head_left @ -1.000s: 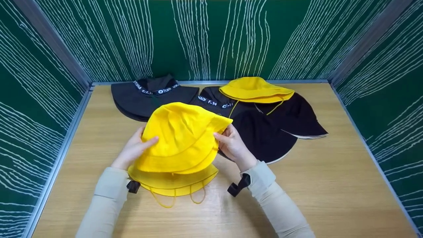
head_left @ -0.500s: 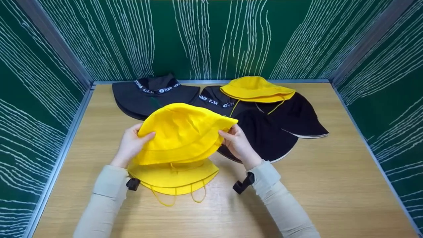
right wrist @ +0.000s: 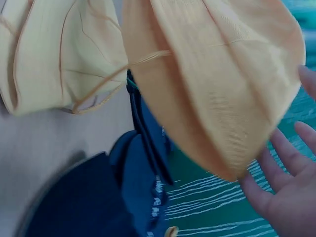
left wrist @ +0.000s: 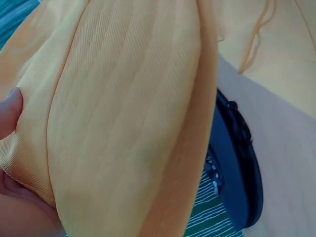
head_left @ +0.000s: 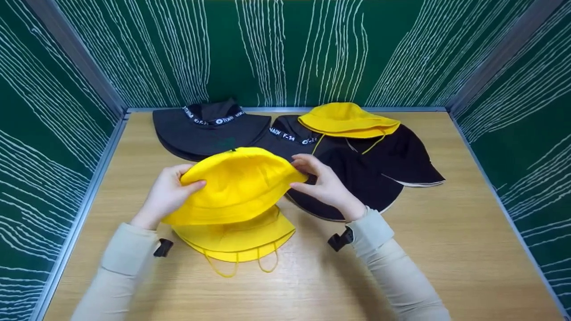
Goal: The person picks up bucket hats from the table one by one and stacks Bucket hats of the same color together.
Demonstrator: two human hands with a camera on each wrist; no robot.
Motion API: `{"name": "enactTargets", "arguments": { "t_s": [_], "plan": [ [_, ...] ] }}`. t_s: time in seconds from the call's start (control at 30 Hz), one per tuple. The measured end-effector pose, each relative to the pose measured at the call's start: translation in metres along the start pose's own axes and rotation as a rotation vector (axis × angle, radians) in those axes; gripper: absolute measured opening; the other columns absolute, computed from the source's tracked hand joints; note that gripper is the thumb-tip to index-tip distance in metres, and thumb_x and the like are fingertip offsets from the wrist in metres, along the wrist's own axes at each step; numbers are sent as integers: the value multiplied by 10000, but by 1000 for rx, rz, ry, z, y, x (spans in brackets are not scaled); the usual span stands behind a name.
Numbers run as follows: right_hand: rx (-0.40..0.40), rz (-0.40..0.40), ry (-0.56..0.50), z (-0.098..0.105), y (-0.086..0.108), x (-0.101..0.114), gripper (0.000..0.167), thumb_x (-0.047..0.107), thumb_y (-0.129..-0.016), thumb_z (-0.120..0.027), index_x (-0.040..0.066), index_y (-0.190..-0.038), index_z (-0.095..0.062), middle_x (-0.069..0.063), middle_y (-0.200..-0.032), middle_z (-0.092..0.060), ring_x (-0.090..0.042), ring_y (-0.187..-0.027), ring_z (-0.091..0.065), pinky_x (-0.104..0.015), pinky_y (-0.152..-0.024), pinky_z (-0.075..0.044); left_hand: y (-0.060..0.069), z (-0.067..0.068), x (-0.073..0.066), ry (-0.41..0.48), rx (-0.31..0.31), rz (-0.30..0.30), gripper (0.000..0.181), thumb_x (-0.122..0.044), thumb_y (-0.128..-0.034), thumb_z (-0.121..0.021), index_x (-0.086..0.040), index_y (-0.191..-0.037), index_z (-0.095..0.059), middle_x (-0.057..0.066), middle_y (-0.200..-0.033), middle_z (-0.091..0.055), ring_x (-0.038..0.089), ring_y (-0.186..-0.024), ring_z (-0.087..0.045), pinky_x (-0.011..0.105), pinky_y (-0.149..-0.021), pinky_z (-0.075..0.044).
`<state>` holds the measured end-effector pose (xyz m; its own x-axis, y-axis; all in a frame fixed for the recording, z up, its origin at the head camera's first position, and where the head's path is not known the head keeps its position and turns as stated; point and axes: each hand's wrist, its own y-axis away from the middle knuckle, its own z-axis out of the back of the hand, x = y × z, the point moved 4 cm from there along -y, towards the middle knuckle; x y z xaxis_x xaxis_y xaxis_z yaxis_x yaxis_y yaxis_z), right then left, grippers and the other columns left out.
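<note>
A yellow bucket hat (head_left: 236,189) hangs in the air at the middle of the head view, crown up and folded flat. My left hand (head_left: 165,194) pinches its left side, thumb in front and fingers behind. At its right tip is my right hand (head_left: 328,185); in the right wrist view the thumb stands apart from the cloth, and the rather straight fingers (right wrist: 284,163) touch the hat's edge. Beneath, on the table, lies another yellow bucket hat (head_left: 243,240) with thin yellow cords, its upper part hidden by the held one.
At the back left lies a dark grey hat (head_left: 178,136) with a lettered band. Beside it sits a second grey hat (head_left: 281,145), partly covered by black hats (head_left: 357,183). A third yellow hat (head_left: 348,120) rests on top. Green walls (head_left: 223,53) enclose the wooden table (head_left: 446,249).
The held hat has tilted and shifted slightly left and down on its left side. My right hand has loosened from its right tip, fingers spreading. The hats on the table have stayed put.
</note>
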<state>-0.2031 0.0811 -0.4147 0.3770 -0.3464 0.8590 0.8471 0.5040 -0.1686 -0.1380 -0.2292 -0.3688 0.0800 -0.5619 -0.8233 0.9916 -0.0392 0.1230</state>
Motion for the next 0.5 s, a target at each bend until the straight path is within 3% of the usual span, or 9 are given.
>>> {"name": "enactTargets", "arguments": {
  "t_s": [0.1,0.2,0.27,0.37,0.5],
  "plan": [
    [49,62,129,-8,-3,9,511,249,-869,-690,67,-1308,-502,-80,-1214,-620,-215,-1117,-577,-376,-1023,-433,7,6,-7,-63,17,-8,312,-101,-899,-636,-17,-1198,-601,155,-1145,-639,258,-924,-590,410,-913,-508],
    [101,82,159,-17,-5,11,399,261,-886,-665,76,-1227,-573,-52,-1100,-654,-169,-943,-606,-324,-880,-511,11,11,-11,-115,43,-7,301,-113,-896,-642,-12,-1178,-612,164,-1113,-645,264,-895,-582,420,-894,-507],
    [136,75,150,-24,-6,11,312,252,-892,-656,81,-1149,-619,-35,-997,-658,-147,-819,-580,-283,-767,-519,12,13,-9,-130,70,28,313,-130,-901,-639,-26,-1195,-604,154,-1128,-636,265,-909,-573,424,-911,-496],
    [179,55,151,-33,-6,9,228,237,-894,-653,79,-1059,-650,-25,-874,-641,-134,-719,-540,-250,-661,-489,9,16,0,-158,90,80,336,-156,-910,-632,-29,-1218,-589,154,-1146,-623,272,-930,-556,422,-926,-475],
    [233,31,160,-47,-8,4,248,209,-886,-667,66,-1088,-645,-41,-930,-658,-138,-771,-554,-256,-724,-502,2,15,23,-154,119,185,362,-190,-924,-615,-19,-1239,-561,159,-1149,-601,268,-947,-539,392,-917,-453]
  ]
}}
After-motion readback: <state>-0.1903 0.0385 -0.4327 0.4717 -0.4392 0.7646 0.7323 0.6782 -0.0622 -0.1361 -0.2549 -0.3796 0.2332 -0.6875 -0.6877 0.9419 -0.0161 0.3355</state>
